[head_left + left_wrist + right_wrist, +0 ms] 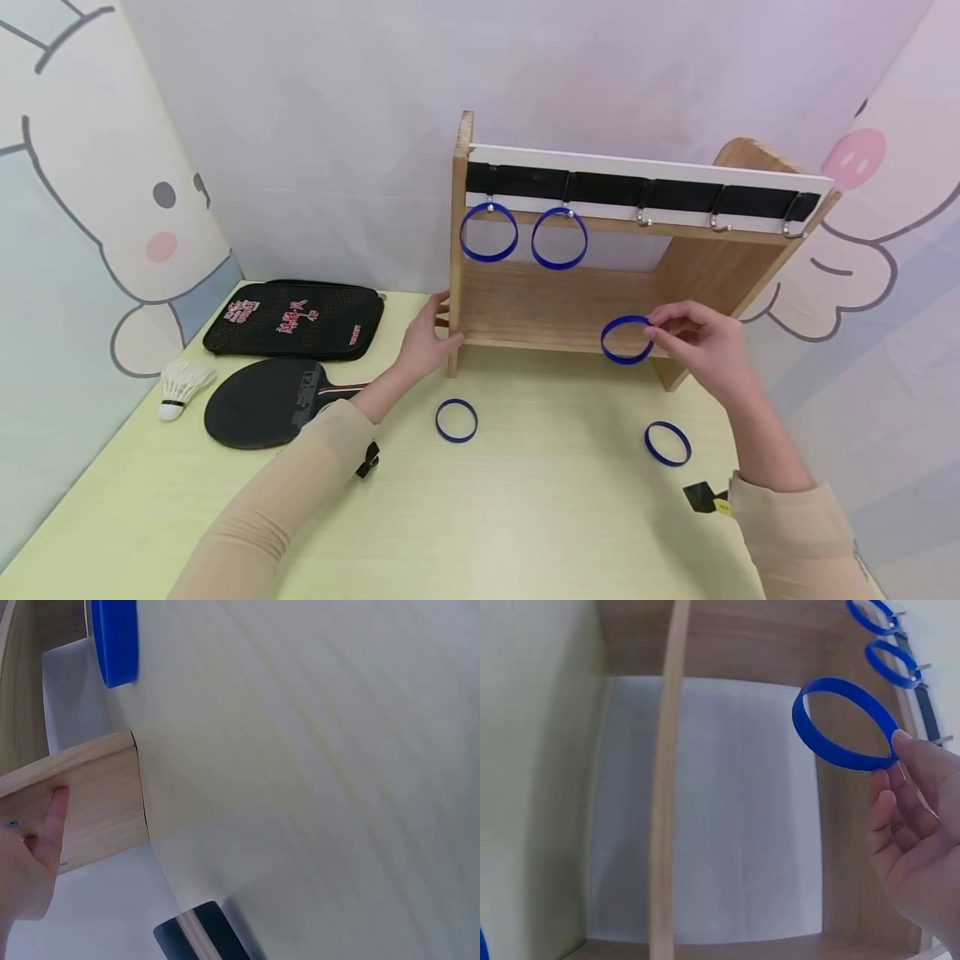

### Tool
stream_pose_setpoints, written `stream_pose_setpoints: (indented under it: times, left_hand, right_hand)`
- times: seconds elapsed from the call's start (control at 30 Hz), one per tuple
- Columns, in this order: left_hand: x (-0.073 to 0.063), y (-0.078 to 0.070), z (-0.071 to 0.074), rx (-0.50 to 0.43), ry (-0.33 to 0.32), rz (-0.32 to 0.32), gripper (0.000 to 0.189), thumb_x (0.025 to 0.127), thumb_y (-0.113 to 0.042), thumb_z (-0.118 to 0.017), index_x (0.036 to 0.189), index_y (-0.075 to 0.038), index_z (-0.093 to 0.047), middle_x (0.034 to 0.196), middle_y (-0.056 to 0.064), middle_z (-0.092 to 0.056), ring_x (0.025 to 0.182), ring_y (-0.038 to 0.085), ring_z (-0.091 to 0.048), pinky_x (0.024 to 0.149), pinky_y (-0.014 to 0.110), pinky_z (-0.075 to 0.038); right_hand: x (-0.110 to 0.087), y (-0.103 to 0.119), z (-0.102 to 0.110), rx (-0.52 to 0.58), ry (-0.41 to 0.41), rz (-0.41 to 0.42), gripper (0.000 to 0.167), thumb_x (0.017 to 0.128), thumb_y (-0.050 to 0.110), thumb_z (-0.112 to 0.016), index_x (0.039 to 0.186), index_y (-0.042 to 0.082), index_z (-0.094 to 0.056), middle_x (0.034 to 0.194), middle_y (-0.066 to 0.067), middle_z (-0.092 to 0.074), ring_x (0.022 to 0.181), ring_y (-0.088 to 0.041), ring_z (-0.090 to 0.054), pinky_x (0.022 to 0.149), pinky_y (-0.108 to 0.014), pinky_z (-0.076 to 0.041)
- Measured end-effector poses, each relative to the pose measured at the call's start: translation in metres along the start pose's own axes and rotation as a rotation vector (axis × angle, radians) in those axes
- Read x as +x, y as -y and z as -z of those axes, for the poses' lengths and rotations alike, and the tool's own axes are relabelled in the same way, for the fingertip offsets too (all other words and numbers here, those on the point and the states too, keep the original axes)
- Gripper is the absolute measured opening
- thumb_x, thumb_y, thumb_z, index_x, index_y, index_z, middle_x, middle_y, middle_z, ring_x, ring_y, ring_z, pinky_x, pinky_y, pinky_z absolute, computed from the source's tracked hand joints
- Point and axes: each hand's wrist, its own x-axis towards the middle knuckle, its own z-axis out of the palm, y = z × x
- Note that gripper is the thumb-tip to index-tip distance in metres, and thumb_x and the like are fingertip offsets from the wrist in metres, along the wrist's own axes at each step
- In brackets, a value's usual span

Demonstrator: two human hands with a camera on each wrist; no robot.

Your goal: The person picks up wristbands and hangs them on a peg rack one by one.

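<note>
In my right hand a blue ring-shaped band is pinched between thumb and fingertips, in front of a wooden rack. The right wrist view shows that band held by one side, below the hooks. My left hand rests against the rack's left side panel, and the left wrist view has a straight digit pressed on the panel. Two blue bands, one at the far left and another beside it, hang from the rack's first two hooks. The three hooks further right carry nothing.
On the table lie two more blue bands, one left of centre and one at right. Further left are a table tennis bat, a black zip case and a shuttlecock. A pale wall stands behind the rack.
</note>
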Motion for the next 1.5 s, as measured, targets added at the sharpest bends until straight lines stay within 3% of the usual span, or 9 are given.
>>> stream_pose_setpoints:
  times: [0.2,0.37,0.63,0.9,1.07,1.5]
  left_hand:
    - [-0.001,-0.002,0.001,-0.011,0.006,0.010,0.071,0.084,-0.022,-0.066,0.145,-0.016,-0.031,0.129,0.012,-0.051,0.105,0.026,-0.056,0.073,0.037,-0.056]
    - [-0.001,-0.001,0.001,-0.007,0.003,0.006,0.071,0.083,-0.023,-0.066,0.145,-0.015,-0.031,0.128,0.012,-0.052,0.104,0.026,-0.057,0.073,0.037,-0.055]
    - [-0.001,-0.001,0.001,-0.007,0.002,0.010,0.071,0.083,-0.023,-0.066,0.145,-0.014,-0.032,0.128,0.013,-0.052,0.105,0.027,-0.057,0.073,0.038,-0.056]
    - [-0.002,0.000,0.001,-0.009,-0.003,0.014,0.072,0.082,-0.023,-0.066,0.145,-0.014,-0.032,0.128,0.012,-0.052,0.104,0.028,-0.057,0.073,0.038,-0.056]
    - [-0.002,0.000,0.001,-0.015,-0.006,0.010,0.071,0.083,-0.021,-0.066,0.144,-0.014,-0.032,0.128,0.013,-0.052,0.104,0.027,-0.057,0.072,0.037,-0.056]
    - [-0.001,-0.002,0.001,-0.018,0.002,-0.007,0.072,0.082,-0.021,-0.066,0.145,-0.014,-0.032,0.128,0.013,-0.052,0.104,0.028,-0.057,0.071,0.037,-0.056]
  right_hand:
    - [0.007,0.020,0.000,0.219,-0.122,-0.052,0.015,0.080,-0.004,-0.069,0.091,0.006,-0.067,0.092,0.002,-0.067,0.068,-0.007,-0.061,0.057,-0.012,-0.050]
    - [0.012,0.038,-0.004,0.429,-0.237,-0.119,0.013,0.081,0.000,-0.070,0.094,-0.001,-0.067,0.091,-0.004,-0.067,0.066,-0.012,-0.062,0.054,-0.016,-0.051]
    - [0.027,0.057,-0.008,0.687,-0.383,-0.096,0.020,0.079,-0.001,-0.071,0.094,-0.011,-0.063,0.090,-0.012,-0.068,0.062,-0.018,-0.065,0.048,-0.020,-0.050]
    - [0.043,0.063,-0.010,0.781,-0.502,-0.142,0.027,0.076,0.005,-0.076,0.095,-0.009,-0.063,0.086,-0.014,-0.068,0.064,-0.020,-0.064,0.052,-0.023,-0.053]
    - [0.051,0.058,-0.013,0.823,-0.519,-0.138,0.029,0.075,0.005,-0.076,0.096,-0.010,-0.062,0.087,-0.016,-0.068,0.066,-0.022,-0.066,0.060,-0.028,-0.056]
    - [0.057,0.042,-0.022,0.879,-0.532,-0.172,0.031,0.074,0.006,-0.077,0.096,-0.008,-0.062,0.087,-0.016,-0.067,0.064,-0.023,-0.066,0.057,-0.028,-0.056]
